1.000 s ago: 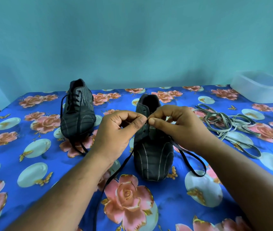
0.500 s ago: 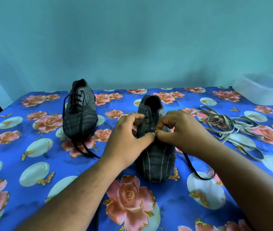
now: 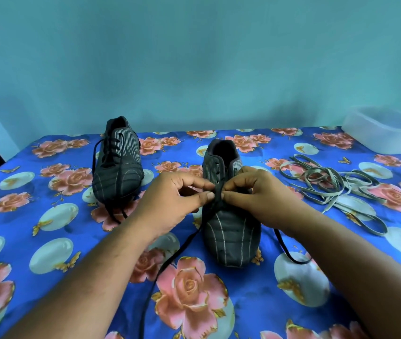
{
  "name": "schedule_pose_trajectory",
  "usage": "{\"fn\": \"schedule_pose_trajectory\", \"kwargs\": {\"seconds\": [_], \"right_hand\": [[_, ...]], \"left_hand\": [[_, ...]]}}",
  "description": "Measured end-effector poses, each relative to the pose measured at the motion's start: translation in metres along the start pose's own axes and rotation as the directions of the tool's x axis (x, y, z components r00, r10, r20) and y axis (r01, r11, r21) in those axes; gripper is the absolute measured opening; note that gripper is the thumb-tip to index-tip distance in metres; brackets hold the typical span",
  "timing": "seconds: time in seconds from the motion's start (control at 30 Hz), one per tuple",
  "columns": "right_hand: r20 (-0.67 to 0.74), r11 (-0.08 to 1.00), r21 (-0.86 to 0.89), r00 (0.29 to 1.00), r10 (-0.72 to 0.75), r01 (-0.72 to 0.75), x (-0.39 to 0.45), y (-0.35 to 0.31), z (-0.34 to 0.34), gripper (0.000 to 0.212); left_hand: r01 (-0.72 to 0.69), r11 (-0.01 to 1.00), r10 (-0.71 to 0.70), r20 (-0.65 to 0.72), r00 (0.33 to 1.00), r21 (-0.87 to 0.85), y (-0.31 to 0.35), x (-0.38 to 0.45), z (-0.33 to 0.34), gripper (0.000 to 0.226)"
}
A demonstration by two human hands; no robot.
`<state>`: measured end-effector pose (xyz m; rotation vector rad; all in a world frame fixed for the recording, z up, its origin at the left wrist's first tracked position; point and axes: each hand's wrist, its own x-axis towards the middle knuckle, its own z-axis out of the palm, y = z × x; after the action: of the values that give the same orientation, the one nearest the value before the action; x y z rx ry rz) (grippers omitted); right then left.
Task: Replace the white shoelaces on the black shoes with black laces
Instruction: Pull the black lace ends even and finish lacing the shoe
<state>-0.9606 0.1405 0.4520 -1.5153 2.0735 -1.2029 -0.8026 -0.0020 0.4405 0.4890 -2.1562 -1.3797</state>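
Observation:
Two black striped shoes stand on the flowered cloth. The left shoe (image 3: pixel 117 167) carries a black lace through its eyelets. The right shoe (image 3: pixel 231 231) stands in front of me with its toe toward me. My left hand (image 3: pixel 172 199) and my right hand (image 3: pixel 255 192) meet over its lower eyelets, both pinching the black lace (image 3: pixel 170 260) there. One lace end trails left toward me, the other loops out to the right of the toe. The removed white laces (image 3: pixel 329 184) lie in a tangle to the right.
A clear plastic tub (image 3: pixel 385 129) stands at the back right corner. The table with the blue flowered cloth (image 3: pixel 48 241) reaches a teal wall behind. A dark gap shows past the table's left edge.
Both hands have moved down the right shoe's lacing from its upper eyelets toward the lower ones, still pinching the black lace. The view has shifted slightly.

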Motion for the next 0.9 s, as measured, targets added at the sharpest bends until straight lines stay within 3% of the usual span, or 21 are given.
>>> {"fn": "schedule_pose_trajectory", "kwargs": {"seconds": [0.13,0.27,0.4,0.47,0.57,0.63,0.73,0.8,0.87,0.9], "right_hand": [[-0.020,0.995,-0.072,0.997,-0.073,0.071,0.002,0.006,0.002,0.020],[0.004,0.993,-0.081,0.996,-0.089,0.089,0.005,0.013,-0.001,0.004],[-0.120,0.974,-0.190,0.982,-0.146,0.122,0.006,0.023,-0.009,0.009],[-0.090,0.954,-0.243,0.975,-0.202,0.175,0.006,0.025,-0.011,0.013],[-0.020,0.957,-0.168,0.970,-0.243,0.237,0.008,0.028,-0.014,0.014],[-0.018,0.979,-0.050,0.980,-0.200,0.199,0.009,0.028,-0.017,0.011],[-0.029,0.986,0.088,0.990,-0.137,0.139,0.006,0.029,-0.020,0.012],[-0.033,0.981,0.135,0.991,-0.132,0.135,0.006,0.027,-0.018,0.012],[-0.055,0.977,0.148,0.988,-0.144,0.151,0.006,0.027,-0.015,0.018],[-0.065,0.978,0.142,0.987,-0.148,0.156,0.007,0.027,-0.015,0.020]], "left_hand": [[-0.025,1.000,0.024,-0.032,0.999,-0.012,0.000,0.000,0.002,0.021],[-0.036,0.999,0.036,-0.010,0.999,0.041,-0.005,0.001,0.001,0.012],[0.083,0.994,-0.083,-0.001,0.997,-0.065,0.001,-0.001,0.000,0.010],[0.145,0.979,-0.148,-0.012,0.989,-0.142,0.005,-0.001,-0.001,0.012],[0.191,0.951,-0.212,-0.062,0.975,-0.241,0.008,0.000,-0.003,0.012],[0.186,0.917,-0.253,-0.153,0.955,-0.353,0.009,0.004,-0.009,0.010],[0.190,0.879,-0.368,-0.371,0.853,-0.437,0.008,0.010,-0.024,0.009],[0.127,0.926,-0.306,-0.509,0.804,-0.356,0.003,0.014,-0.032,0.006],[0.014,0.996,-0.061,-0.568,0.820,-0.086,-0.004,0.014,-0.034,0.010],[-0.039,0.997,0.066,-0.518,0.853,0.063,-0.008,0.013,-0.032,0.016]]}}
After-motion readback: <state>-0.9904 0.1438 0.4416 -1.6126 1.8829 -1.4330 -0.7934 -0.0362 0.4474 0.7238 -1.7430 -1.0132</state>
